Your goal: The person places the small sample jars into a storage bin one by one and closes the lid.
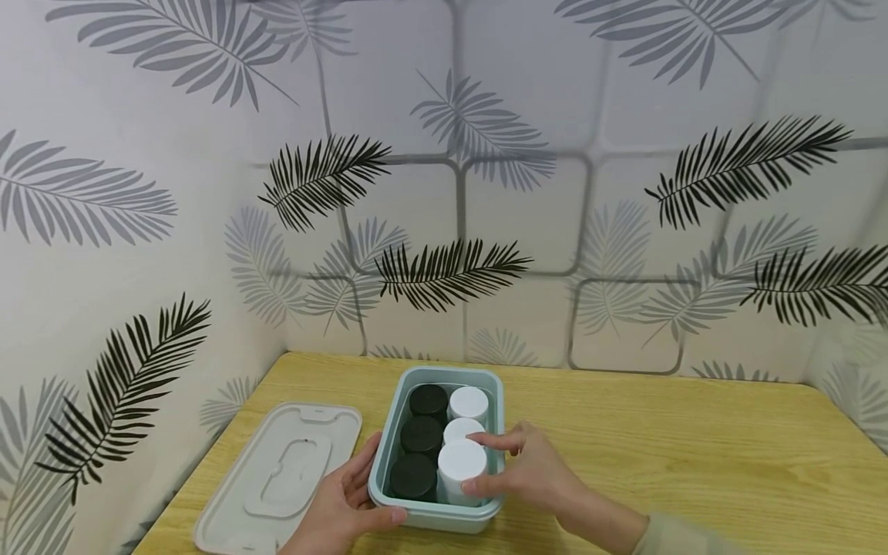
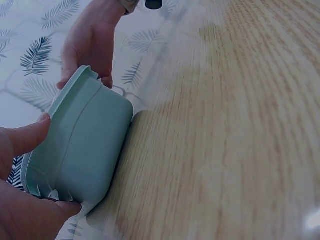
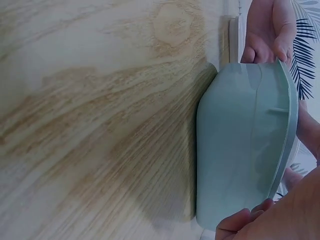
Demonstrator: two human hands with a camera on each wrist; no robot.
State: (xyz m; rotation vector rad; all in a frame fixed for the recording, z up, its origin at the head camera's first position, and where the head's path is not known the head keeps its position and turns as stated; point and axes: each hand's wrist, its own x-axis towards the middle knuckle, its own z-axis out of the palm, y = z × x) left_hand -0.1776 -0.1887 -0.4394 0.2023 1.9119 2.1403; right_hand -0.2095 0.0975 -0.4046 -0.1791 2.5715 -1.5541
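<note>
A pale green plastic storage box (image 1: 435, 515) stands on the table with two rows of round canisters inside. Black canisters (image 1: 422, 436) line its left side and white canisters (image 1: 469, 403) its right. My left hand (image 1: 340, 501) grips the box by its left side, thumb over the near corner of the rim. My right hand (image 1: 530, 470) reaches over the right rim and pinches the nearest white canister (image 1: 462, 462) between thumb and index finger. In the right wrist view, other fingers (image 3: 235, 222) of that hand lie curled beside the box's outer wall (image 3: 230, 145).
On the table left of the box lies a flat, whitish lid (image 1: 277, 478), partly behind my left forearm. The wooden table (image 1: 659, 455) extends to the right. Leaf-patterned walls (image 1: 486, 216) close off the table's back and left.
</note>
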